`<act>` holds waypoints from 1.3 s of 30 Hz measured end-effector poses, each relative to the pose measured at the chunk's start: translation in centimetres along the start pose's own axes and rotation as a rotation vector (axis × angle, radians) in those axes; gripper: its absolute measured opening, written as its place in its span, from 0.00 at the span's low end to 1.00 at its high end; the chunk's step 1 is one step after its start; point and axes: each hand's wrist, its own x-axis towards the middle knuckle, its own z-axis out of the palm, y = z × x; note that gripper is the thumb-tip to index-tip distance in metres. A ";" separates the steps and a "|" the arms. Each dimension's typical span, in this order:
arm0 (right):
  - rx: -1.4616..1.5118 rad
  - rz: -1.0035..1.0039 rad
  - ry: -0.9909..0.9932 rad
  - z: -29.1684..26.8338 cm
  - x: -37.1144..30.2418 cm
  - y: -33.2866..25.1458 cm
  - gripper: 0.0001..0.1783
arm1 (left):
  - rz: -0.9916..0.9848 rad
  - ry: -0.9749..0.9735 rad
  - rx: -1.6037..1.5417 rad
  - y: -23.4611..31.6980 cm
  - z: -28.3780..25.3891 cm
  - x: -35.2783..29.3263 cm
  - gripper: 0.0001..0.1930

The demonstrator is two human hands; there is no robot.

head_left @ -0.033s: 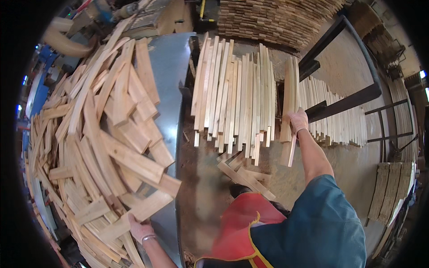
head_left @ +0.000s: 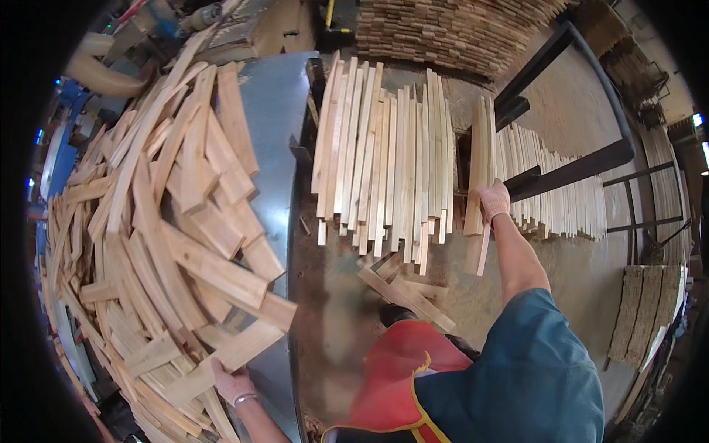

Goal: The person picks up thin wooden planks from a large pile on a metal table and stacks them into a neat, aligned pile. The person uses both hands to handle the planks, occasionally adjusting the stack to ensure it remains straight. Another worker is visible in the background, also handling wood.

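Observation:
My left hand (head_left: 234, 384), in a pale pinkish glove, is closed on the near edge of a short wooden board (head_left: 251, 344) lying on top of a jumbled heap. Its thumb shows on the board's face; the other fingers are mostly hidden. Out to the right, my gloved right hand (head_left: 494, 201) grips the lower part of a pair of long wooden slats (head_left: 478, 155), held side by side. These slats stand just right of a row of aligned slats (head_left: 388, 155).
The loose heap of boards (head_left: 148, 258) covers most of a metal table (head_left: 277, 118) on the left. A dark metal frame (head_left: 583, 173) rises at right beside more lined-up slats (head_left: 546, 181). Offcuts (head_left: 410, 295) lie on the floor near my foot. Stacked wood (head_left: 443, 37) stands behind.
The view has shifted very slightly. Both hands keep their holds, and no board has visibly been moved.

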 end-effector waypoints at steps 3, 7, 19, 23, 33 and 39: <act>-0.142 -0.043 0.031 2.0 3.7 3.9 0.33 | -0.036 -0.055 -0.033 0.2 -2.5 1.5 0.18; -0.074 -0.008 -0.254 5.9 7.2 6.1 0.34 | -0.002 0.017 -0.034 0.4 -0.4 0.0 0.18; 0.604 -0.252 -0.399 5.2 0.4 0.8 0.24 | 0.102 -0.081 -0.232 -0.8 -1.3 -3.0 0.21; 0.443 -0.548 -0.555 5.4 -6.9 -9.1 0.39 | 0.285 0.097 -0.127 0.6 -3.4 -9.8 0.23; -0.363 -1.661 -1.796 12.3 -68.4 -3.1 0.62 | 0.317 0.153 0.439 3.3 -23.1 -24.9 0.35; -0.303 -1.044 -2.020 15.6 -84.1 2.9 0.42 | 0.610 0.932 0.902 -0.4 -47.2 -22.7 0.36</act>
